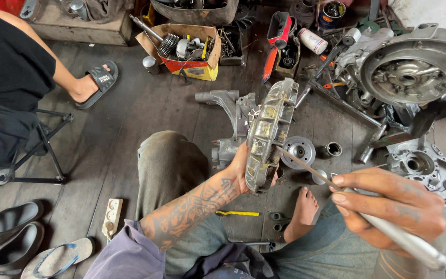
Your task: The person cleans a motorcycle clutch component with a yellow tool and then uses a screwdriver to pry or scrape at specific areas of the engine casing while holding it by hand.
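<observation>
1. Right hand (388, 206): fingers closed around the handle of a long metal tool (336, 188). The slim shaft runs up and left from the fist, and its tip meets the lower edge of the finned cover. The handle end passes out behind the palm toward the lower right.
2. Left hand (241, 168): wrapped around the back of a finned metal engine cover (270, 132), gripping it firmly from the left side. The cover stands on edge, nearly upright, above the person's knees and the floor. Its ribbed face carries yellowish grime.
3. Bare foot (301, 209): resting on the plank floor (130, 124) just below the cover, between the two knees.
4. Floor near the knees: a yellow-handled tool (238, 213) lies flat; a white power strip (112, 217) lies to the left, with sandals (14, 230) beyond it.
5. Mid floor: a round pulley-like part (299, 150) and a short metal sleeve (332, 149) sit just right of the cover. A grey crankcase casting (228, 106) lies behind the cover.
6. Right side: a large engine case (406, 77) with a round opening; a second case half (429, 165) lies below it.
7. Far edge: a cardboard box (189, 49) holding assorted parts.
8. Upper left: another person is seated on a folding stool (37, 150), one foot in a black slide sandal (101, 80).
</observation>
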